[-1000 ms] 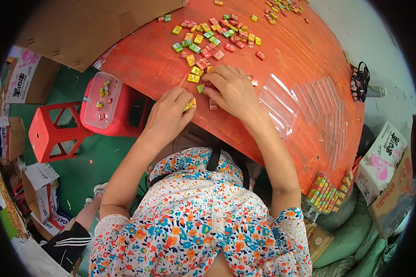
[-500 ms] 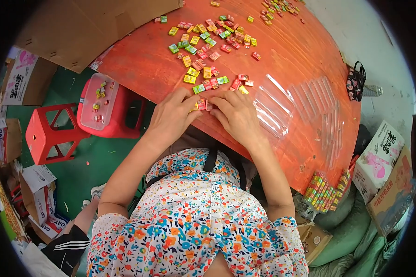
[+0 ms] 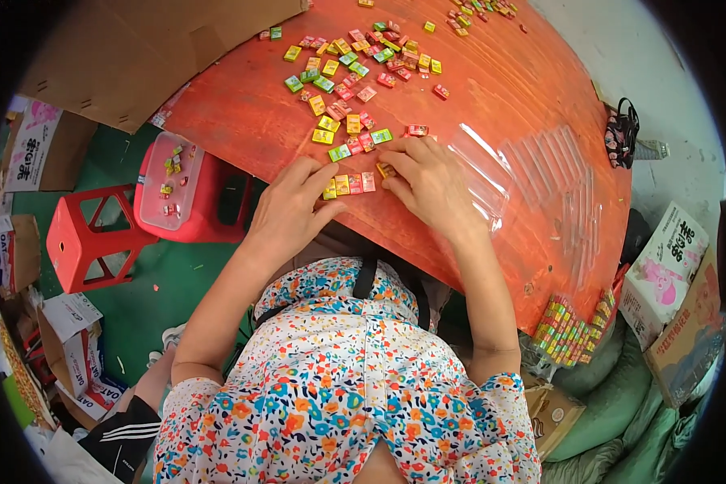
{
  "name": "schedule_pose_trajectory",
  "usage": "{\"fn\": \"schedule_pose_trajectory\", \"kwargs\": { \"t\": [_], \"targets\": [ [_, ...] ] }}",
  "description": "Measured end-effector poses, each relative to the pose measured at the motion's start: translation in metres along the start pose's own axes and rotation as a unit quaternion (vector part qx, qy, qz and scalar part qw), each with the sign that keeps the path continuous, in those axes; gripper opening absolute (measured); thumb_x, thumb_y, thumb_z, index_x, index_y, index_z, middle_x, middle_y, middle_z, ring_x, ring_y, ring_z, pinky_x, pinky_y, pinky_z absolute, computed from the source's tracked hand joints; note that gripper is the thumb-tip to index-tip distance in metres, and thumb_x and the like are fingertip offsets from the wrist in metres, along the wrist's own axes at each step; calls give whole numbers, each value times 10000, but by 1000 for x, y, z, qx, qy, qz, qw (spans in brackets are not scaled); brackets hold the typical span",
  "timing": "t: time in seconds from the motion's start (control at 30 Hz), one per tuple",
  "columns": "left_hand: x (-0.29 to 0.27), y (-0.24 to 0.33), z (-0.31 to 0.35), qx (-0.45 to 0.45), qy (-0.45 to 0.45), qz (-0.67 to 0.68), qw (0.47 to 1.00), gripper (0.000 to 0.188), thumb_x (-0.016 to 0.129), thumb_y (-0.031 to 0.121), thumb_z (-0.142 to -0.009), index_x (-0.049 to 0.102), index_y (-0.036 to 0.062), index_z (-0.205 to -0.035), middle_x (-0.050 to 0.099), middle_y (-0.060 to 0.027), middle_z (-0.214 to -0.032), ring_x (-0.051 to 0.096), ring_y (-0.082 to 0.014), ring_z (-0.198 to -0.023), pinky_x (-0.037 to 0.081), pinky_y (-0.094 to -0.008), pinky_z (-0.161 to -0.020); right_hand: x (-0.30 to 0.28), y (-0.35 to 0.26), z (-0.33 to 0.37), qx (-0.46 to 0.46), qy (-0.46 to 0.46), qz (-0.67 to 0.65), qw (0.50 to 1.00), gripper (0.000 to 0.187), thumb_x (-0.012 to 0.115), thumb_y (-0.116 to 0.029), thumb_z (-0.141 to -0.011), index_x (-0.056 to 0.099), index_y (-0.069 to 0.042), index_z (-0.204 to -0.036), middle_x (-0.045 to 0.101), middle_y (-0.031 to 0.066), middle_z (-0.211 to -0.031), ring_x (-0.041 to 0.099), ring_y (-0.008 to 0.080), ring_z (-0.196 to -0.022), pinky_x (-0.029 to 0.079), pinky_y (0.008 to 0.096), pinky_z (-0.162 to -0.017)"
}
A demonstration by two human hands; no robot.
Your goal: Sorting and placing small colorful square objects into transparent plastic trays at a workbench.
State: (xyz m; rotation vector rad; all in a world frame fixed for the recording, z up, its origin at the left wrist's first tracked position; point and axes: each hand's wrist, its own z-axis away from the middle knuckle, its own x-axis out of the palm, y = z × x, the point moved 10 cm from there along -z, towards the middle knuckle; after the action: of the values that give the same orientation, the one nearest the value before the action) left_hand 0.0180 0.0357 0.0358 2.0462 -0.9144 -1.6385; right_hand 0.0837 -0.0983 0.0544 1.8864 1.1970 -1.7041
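Several small candy-like boxes, yellow and red-pink, stand side by side in a short row near the table's front edge. My left hand is at the row's left end, index finger and thumb apart, its index fingertip by a yellow box. To the right of the row, my right hand pinches a small yellow box between thumb and fingers. Just beyond lies a second short row of green and red boxes. Past it more loose boxes are scattered in yellow, green, red and pink.
Clear ridged plastic trays lie on the red table at the right. A wrapped block of boxes sits at its right front edge. A large cardboard box covers the far left. Left stand a red stool and a clear tub.
My right hand has moved right, off the row, and now pinches a yellow box. My left hand has shifted slightly left and its grip has loosened, leaving the row uncovered.
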Motion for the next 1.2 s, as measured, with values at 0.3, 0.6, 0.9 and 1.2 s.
{"fn": "schedule_pose_trajectory", "kwargs": {
  "t": [0.3,0.6,0.9,1.2],
  "targets": [
    [4,-7,-1,-17,-16,-4,1000,448,777,166,-750,629,14,-1144,553,-116,-984,616,-309,-891,515,-406,-752,4,-3,7,-19,9,-18,1000,319,763,-246,-745,662,-81,-1000,618,67,-1063,582,287,-997,458,411,-840],
    [2,-12,-3,-46,-13,49,998,377,759,137,-775,640,6,-1108,561,-126,-952,621,-320,-859,508,-421,-728,-11,16,10,14,31,-35,999,320,761,-253,-761,679,-71,-1011,626,84,-1070,586,288,-1007,467,408,-863],
    [3,-14,-45,13,12,-46,999,183,656,123,-852,604,19,-993,583,-143,-959,620,-353,-866,513,-452,-743,-9,23,11,50,7,-75,996,200,680,-139,-841,676,-59,-1025,625,97,-1083,595,299,-1018,485,399,-876],
    [-22,-24,-23,-30,47,-41,998,182,663,124,-835,636,36,-992,562,-139,-858,615,-341,-781,499,-446,-659,-2,21,-21,19,42,-41,998,211,671,-112,-836,657,-46,-1035,628,113,-1047,586,314,-998,482,412,-856]
  ]
}}
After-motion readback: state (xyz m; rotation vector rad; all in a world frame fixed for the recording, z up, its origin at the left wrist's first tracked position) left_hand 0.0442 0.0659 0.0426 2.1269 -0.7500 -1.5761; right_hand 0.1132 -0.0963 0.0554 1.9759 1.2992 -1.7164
